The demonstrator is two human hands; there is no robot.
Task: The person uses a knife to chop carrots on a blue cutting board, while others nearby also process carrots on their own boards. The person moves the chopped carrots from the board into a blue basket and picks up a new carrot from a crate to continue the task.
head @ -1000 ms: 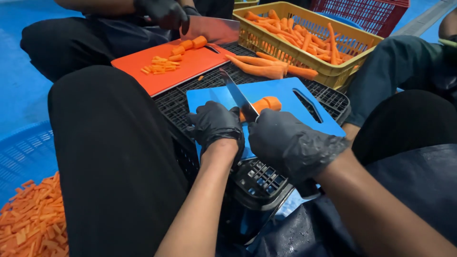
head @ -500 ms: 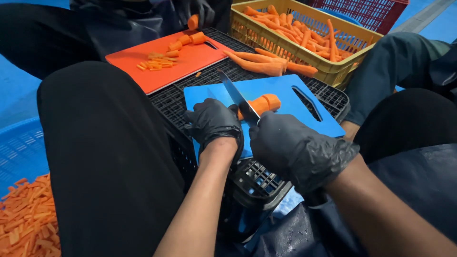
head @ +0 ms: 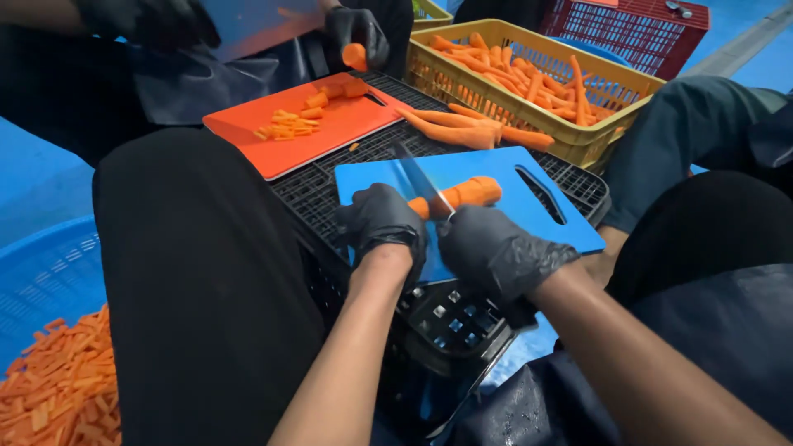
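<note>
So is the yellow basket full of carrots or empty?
Full. The yellow basket is heaped with whole carrots up to its rim, and more lie beside it.

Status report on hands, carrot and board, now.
Left hand on the knife, right hand pinning the carrot. Carrot flat on blue board. Co-worker's orange board alongside, apart.

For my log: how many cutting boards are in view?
2. A blue cutting board lies on the black crate under the person's gloved hands; an orange cutting board lies beside it, in front of the co-worker. Others may be out of view.
</note>
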